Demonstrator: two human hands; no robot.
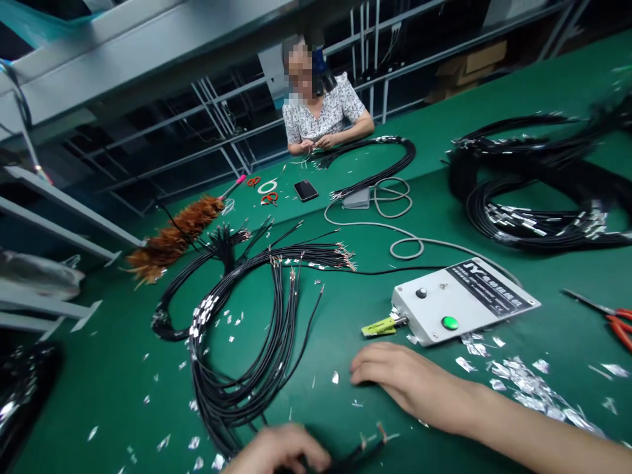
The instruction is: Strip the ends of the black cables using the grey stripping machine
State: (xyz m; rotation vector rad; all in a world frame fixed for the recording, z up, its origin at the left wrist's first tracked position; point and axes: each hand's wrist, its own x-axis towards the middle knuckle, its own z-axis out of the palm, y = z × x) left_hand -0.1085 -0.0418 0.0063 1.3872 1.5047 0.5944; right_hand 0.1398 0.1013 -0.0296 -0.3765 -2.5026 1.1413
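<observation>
Near the bottom edge, my left hand (281, 451) has its fingers curled around black cables (358, 454), whose stripped ends point right. My right hand (412, 382) rests low over the green table with nothing visible in it, its fingers together and slightly bent. Just beyond it is a grey-white control box (464, 303) with a green button and a yellow-green clip (379, 327) on its left side. A looped bundle of black cables (237, 395) with exposed copper ends lies left of centre.
Foil scraps (528, 382) litter the green table (345, 263). Red-handled pliers (619, 322) lie at right, below coiled black cables (523, 224). A feather duster (178, 237), phone (306, 190) and grey cord (365, 224) lie farther back. A person (323, 115) sits across, handling wires.
</observation>
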